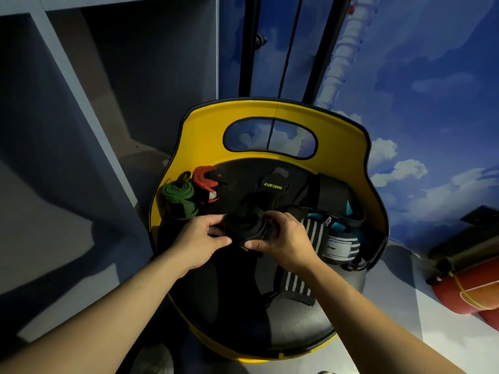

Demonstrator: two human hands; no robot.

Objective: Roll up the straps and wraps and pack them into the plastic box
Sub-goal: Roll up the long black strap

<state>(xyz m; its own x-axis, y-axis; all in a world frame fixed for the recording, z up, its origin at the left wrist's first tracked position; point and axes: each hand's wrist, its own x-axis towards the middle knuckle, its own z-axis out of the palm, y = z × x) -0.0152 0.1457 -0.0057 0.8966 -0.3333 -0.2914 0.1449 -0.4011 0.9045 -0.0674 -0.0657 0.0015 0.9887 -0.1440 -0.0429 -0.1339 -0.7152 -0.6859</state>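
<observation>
Black strap (244, 225), partly rolled, sits between both hands over the middle of the yellow chair (270, 114). Left hand (201, 236) pinches its left end; right hand (283, 238) curls around its right side. Green roll (178, 197) and red roll (206, 182) lie at the seat's back-left edge.

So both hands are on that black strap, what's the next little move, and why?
Probably another turn of the roll. The left hand and right hand pinch a half-wound black fabric strap whose loose end with the yellow-lettered label trails unrolled, while the green rolled wrap and red rolled wrap lie finished.
</observation>
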